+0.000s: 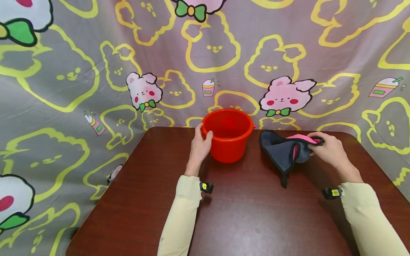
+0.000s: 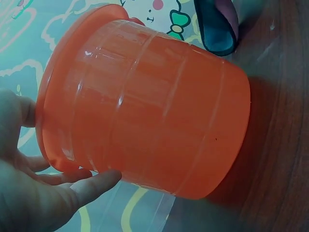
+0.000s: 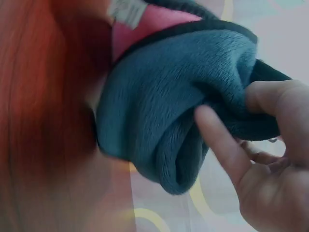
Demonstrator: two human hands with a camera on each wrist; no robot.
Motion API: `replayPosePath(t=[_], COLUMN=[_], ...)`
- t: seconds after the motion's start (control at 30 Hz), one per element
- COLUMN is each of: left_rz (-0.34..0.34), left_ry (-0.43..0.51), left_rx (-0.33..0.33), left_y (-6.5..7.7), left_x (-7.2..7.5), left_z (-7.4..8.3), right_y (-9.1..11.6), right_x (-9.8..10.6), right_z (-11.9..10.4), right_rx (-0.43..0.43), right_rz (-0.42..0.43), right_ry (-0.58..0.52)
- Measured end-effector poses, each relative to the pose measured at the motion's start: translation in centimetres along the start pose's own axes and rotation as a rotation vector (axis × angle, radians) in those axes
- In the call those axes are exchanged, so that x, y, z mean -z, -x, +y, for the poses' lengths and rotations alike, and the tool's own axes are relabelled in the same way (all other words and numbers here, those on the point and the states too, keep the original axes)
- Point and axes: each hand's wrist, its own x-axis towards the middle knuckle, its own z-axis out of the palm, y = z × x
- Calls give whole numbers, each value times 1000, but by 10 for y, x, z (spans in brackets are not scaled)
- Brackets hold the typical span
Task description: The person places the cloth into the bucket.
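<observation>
A red plastic bucket (image 1: 228,151) stands upright toward the back of the table. My left hand (image 1: 201,144) grips its rim on the left side, and in the left wrist view the fingers (image 2: 99,186) lie against the bucket's wall (image 2: 145,106). To the right of the bucket, my right hand (image 1: 330,149) pinches a bunched dark grey-blue cloth (image 1: 278,149) with a pink inner side and black edging. A strap-like black end hangs from it toward the table. Up close in the right wrist view, the cloth (image 3: 159,92) looks fleecy and a white label (image 3: 128,10) shows.
The dark brown wooden table (image 1: 256,220) has rounded back corners. Behind it and on the left hangs a grey curtain (image 1: 217,46) printed with yellow outlines and cartoon animals. Small black devices (image 1: 206,187) sit on both wrists at the cream sleeves (image 1: 180,217).
</observation>
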Motion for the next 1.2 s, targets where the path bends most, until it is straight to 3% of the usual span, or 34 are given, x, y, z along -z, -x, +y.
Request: replayPosePath(t=[0.27, 0.5, 0.57, 0.67, 0.77, 0.83, 1.0, 1.2], left_rz=[-7, -8, -6, 0, 1, -4, 1, -1], left_ry=[1, 24, 25, 12, 6, 15, 22, 25], left_rx=[14, 13, 15, 13, 15, 19, 13, 0], left_y=[1, -1, -1, -1, 0, 0, 1, -1], left_x=[0, -1, -1, -2, -2, -1, -1, -1], left_z=[0, 0, 0, -1, -2, -2, -3, -3], right_y=[4, 1, 0, -2, -4, -5, -11, -19], right_x=[9, 11, 11, 12, 13, 13, 14, 18], right_z=[-12, -27, -33, -43, -55, -64, -89, -109], right_rx=[-88, -105, -111, -110, -69, -31, 74, 128], right_rz=[137, 325, 379, 455, 520, 535, 564, 568], right_ry=[-235, -487, -595, -854, -1112, -1215, -1313, -1373])
